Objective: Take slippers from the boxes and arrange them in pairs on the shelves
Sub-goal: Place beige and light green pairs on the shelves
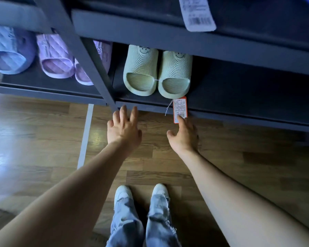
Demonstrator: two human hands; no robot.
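Note:
A pair of pale green slippers with smiley faces, the left slipper (pixel 141 70) and the right slipper (pixel 175 74), stands side by side on the dark bottom shelf (pixel 239 97), joined by a thin tie. An orange price tag (pixel 180 109) hangs from them over the shelf's front edge. My left hand (pixel 124 128) hovers just below the shelf edge, fingers spread, holding nothing. My right hand (pixel 184 134) is open with a fingertip touching the tag's lower end.
On the shelf section to the left stand a blue slipper (pixel 9 50) and purple slippers (pixel 56 57). A dark upright post (pixel 89 56) divides the sections. An upper shelf (pixel 185 41) carries a white label (pixel 197 13). My feet (pixel 141 193) stand on the wooden floor.

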